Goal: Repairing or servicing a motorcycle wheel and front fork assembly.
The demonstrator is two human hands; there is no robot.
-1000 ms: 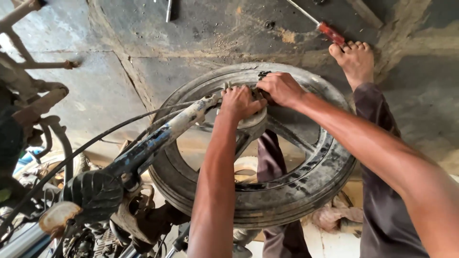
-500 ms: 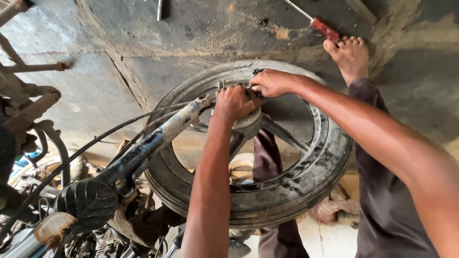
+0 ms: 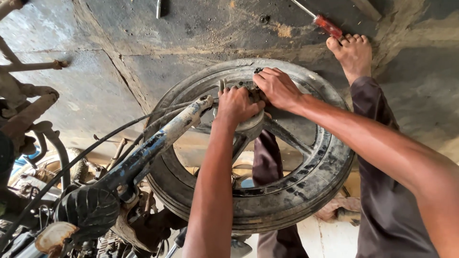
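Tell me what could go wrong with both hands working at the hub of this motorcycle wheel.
The left hand and right hand crowd the hub beside the swingarm; a slip could pinch fingers against metal. The bare foot rests close to the tyre, so a shifting wheel might catch the toes. The red-handled screwdriver lying just beyond the foot could be stepped on.

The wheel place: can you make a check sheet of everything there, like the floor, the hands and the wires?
Surface: stained grey concrete floor, cracked.
Job's things: worn black motorcycle wheel with spokes; scuffed metal fork leg reaching the metal hub.
Clutter: red-handled screwdriver on the floor; rusty metal frame at left.
Hands: left hand on the hub; right hand beside it, fingers curled.
Cables: black cable along the fork.
Surroundings: bare foot by the tyre; black ridged footrest.
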